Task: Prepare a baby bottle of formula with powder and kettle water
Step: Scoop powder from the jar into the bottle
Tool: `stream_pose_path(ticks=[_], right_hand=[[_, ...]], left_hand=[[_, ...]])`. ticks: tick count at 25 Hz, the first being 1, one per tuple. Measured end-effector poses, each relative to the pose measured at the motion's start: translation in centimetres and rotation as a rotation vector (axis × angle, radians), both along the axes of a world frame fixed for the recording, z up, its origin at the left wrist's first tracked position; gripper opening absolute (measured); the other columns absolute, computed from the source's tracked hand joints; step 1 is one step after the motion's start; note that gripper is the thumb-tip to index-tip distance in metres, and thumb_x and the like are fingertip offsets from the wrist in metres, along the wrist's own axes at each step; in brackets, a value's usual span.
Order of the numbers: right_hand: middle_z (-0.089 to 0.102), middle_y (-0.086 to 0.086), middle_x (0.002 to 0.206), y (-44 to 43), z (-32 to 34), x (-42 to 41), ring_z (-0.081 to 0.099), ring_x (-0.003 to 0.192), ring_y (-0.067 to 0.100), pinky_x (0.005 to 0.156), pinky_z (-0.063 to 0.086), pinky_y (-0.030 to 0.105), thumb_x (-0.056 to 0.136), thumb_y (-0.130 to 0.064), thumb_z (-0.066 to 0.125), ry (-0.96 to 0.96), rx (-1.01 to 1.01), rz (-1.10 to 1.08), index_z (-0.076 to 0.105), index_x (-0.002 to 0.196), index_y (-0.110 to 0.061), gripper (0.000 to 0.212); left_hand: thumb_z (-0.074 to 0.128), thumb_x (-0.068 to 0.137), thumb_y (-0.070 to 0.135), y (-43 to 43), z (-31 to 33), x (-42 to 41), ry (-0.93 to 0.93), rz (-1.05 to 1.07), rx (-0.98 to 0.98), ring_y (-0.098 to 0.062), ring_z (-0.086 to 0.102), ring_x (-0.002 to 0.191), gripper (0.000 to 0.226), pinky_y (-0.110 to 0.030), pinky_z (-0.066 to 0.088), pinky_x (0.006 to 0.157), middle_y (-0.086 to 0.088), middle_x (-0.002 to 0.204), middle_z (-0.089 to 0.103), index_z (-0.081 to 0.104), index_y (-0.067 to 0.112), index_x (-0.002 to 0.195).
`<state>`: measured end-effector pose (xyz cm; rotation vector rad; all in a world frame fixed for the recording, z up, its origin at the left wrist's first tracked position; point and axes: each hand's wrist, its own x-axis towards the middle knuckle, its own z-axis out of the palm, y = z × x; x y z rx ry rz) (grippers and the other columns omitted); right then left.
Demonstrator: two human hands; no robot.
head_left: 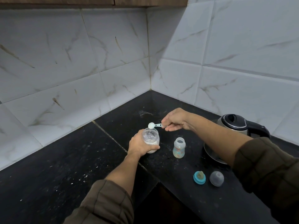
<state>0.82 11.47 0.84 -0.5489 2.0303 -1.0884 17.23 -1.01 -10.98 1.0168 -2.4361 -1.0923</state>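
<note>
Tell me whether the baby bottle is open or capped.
Open. The baby bottle stands upright with a bare mouth; its teal nipple ring and grey cap lie apart on the counter.

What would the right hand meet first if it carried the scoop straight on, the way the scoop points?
Probably nothing at first: the right hand points the pale plastic scoop leftward just above the clear powder jar's mouth; depth is unclear.
</note>
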Motion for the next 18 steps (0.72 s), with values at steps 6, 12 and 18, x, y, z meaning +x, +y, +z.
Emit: stream_pose_path(ticks=[6, 12, 18], right_hand=[[0.079, 0.019, 0.086, 0.2, -1.2, -0.1, 0.077, 0.064, 0.017, 0.051, 0.06, 0.022, 0.09, 0.003, 0.076, -0.036, 0.027, -0.029, 0.077, 0.095, 0.0, 0.006], [0.08, 0.018, 0.088, 1.1, -1.7, -0.7, 0.077, 0.068, 0.017, 0.057, 0.063, 0.023, 0.09, 0.002, 0.076, -0.048, 0.029, -0.055, 0.077, 0.092, -0.002, 0.005], [0.08, 0.017, 0.09, 2.9, 0.4, -2.6, 0.076, 0.069, 0.016, 0.059, 0.063, 0.023, 0.091, 0.002, 0.073, 0.001, -0.01, -0.13, 0.076, 0.1, 0.0, 0.009]], left_hand=[[0.096, 0.033, 0.064, 0.2, -2.4, 0.4, -0.083, 0.005, 0.153, -0.014, 0.064, 0.113, 0.1, -0.037, 0.054, 0.1, 0.016, 0.113, 0.069, 0.06, 0.042, 0.123], [0.1, 0.044, 0.061, 0.1, -1.5, 0.7, -0.101, 0.036, 0.176, -0.026, 0.039, 0.149, 0.152, -0.042, 0.039, 0.118, -0.002, 0.16, 0.042, 0.015, 0.025, 0.164], [0.096, 0.042, 0.069, 1.7, 2.8, -2.1, 0.051, -0.05, -0.013, -0.017, 0.009, 0.161, 0.164, -0.045, 0.025, 0.127, 0.001, 0.175, 0.007, -0.001, 0.028, 0.167]])
